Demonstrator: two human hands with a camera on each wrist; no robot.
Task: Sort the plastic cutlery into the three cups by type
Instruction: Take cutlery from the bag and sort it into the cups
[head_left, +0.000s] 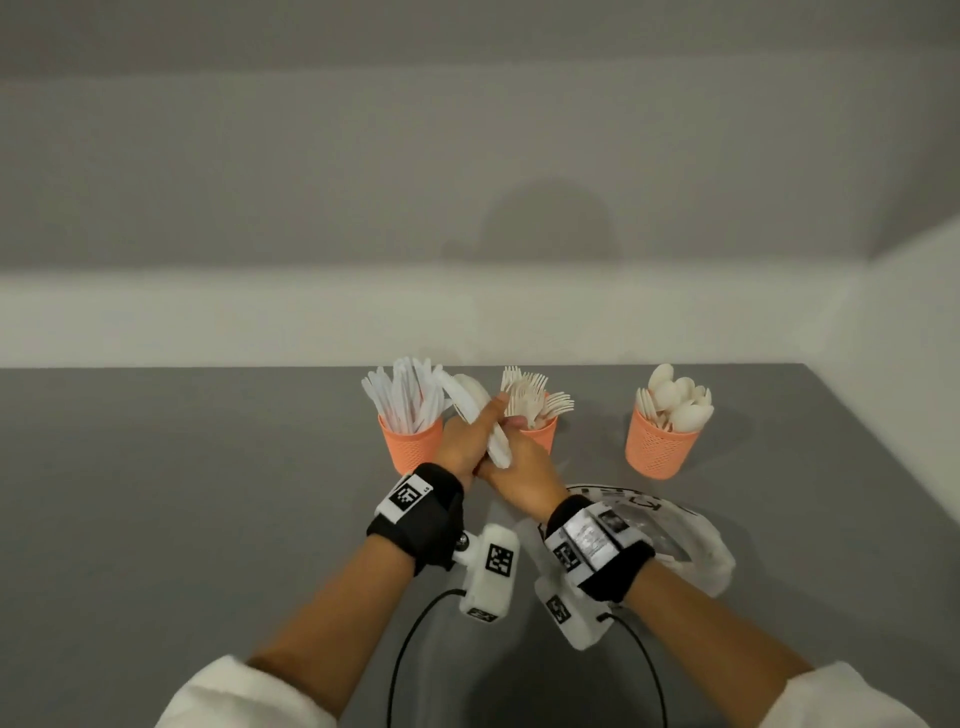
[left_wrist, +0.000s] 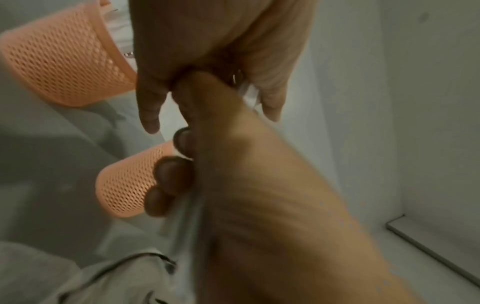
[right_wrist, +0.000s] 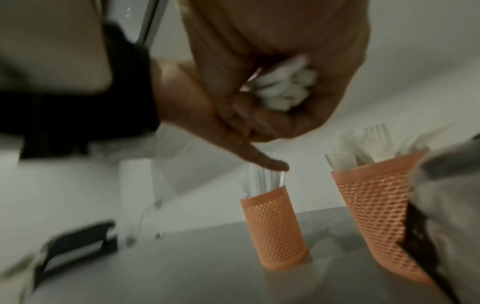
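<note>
— Three orange mesh cups stand in a row on the grey counter (head_left: 208, 493): the knife cup (head_left: 413, 441) at left, the fork cup (head_left: 540, 431) in the middle, the spoon cup (head_left: 655, 447) at right. Contents?

— White plastic, handles down, working ends up. Walls are perforated, round and slightly tapered.

— The hands?

— Left hand (head_left: 462, 447) and right hand (head_left: 519, 467) meet just in front of the knife and fork cups. The fingers of both curl round a bundle of white knives (head_left: 475, 410).

— Its long axis?

— Tilted, running from the hands up and left toward the knife cup. A crumpled plastic bag (head_left: 691, 540) lies near the right wrist.
</note>
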